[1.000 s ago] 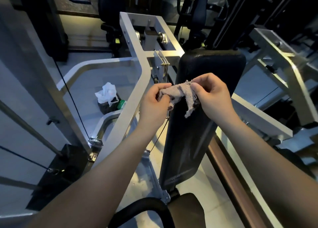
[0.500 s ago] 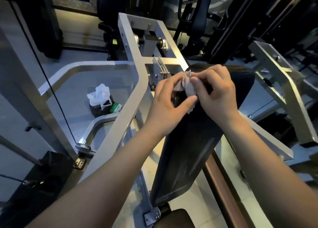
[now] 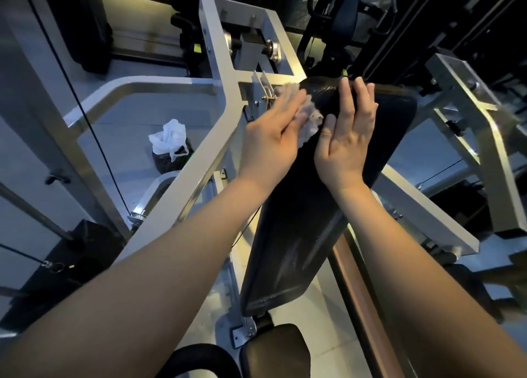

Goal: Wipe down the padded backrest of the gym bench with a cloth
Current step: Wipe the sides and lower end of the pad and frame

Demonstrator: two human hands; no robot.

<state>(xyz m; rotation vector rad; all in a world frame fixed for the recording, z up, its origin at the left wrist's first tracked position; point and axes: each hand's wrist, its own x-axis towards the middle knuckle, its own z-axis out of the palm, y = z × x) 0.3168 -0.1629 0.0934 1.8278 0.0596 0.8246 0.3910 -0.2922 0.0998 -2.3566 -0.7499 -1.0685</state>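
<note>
Head view: both forearms reaching forward, palms down, at the top of the black backrest [image 3: 308, 220]; left hand [image 3: 271, 138] flat, fingers [image 3: 288, 103] pressed together and extended, lying over the pale cloth [image 3: 309, 118] at the pad's upper left edge; right hand [image 3: 346, 141] flat on the pad just beside it, fingers slightly spread, tips at the top edge; white bag [image 3: 168, 138] on the floor beyond the grey frame [image 3: 216, 149].
</note>
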